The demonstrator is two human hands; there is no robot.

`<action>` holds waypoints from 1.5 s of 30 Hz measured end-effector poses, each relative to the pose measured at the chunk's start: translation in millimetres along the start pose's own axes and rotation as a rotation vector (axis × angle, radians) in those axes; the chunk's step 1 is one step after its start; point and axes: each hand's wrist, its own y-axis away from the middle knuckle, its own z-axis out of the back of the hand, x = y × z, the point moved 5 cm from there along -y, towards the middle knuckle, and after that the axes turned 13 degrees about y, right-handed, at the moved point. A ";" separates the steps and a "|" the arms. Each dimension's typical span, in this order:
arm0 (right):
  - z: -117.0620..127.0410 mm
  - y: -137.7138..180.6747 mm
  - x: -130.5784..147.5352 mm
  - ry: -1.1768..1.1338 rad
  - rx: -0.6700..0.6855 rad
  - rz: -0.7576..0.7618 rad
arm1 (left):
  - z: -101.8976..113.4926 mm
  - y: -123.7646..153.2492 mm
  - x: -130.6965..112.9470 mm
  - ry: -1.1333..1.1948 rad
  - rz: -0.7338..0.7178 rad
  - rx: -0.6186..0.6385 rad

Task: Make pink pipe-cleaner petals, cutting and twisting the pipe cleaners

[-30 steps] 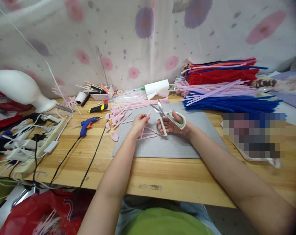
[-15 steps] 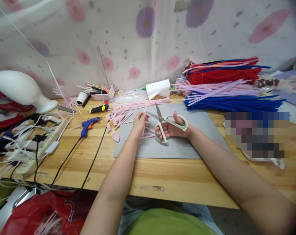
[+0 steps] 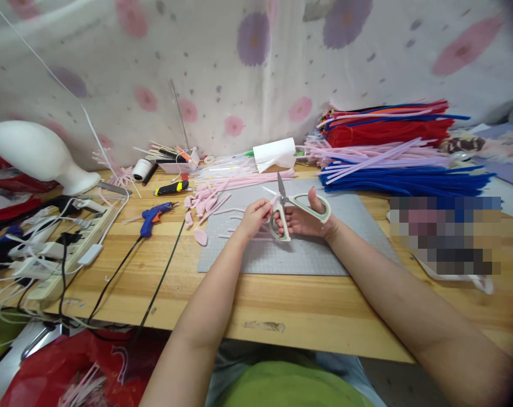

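Observation:
My right hand (image 3: 301, 221) grips scissors (image 3: 283, 199) with pale green-and-white handles, thumb through one loop and fingers in the other. Their blades stand apart, pointing up and away from me. My left hand (image 3: 256, 218) pinches a pale pink pipe cleaner (image 3: 274, 200), whose end reaches the scissors near the pivot. Whether the blades touch it I cannot tell. Beneath both hands lies a grey cutting mat (image 3: 324, 260), with several thin pink lengths on it. Curled pink petal-like pieces (image 3: 201, 236) are scattered at its left edge.
A blue glue gun (image 3: 147, 220) and a yellow-black utility knife (image 3: 172, 188) lie to the left, near a power strip (image 3: 70, 260) with tangled cords. Bundles of blue pipe cleaners (image 3: 409, 180) and red pipe cleaners (image 3: 383, 131) are stacked at back right. A white foam head (image 3: 40, 152) lies far left.
My left hand has moved right and slightly toward me, bringing the pink pipe cleaner up to the scissors. The scissors have shifted slightly right; their blades remain apart.

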 end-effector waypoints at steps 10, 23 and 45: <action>-3.5 1.3 5.3 -0.021 0.066 0.107 | 1.7 -2.8 0.7 -0.011 -0.026 0.029; -7.2 -3.8 3.3 -0.133 -0.027 0.100 | 6.8 -9.3 -0.1 -0.042 -0.055 -0.057; 73.7 52.3 43.7 1.702 -1.255 -0.121 | 53.9 6.9 -28.1 -1.215 -0.284 0.059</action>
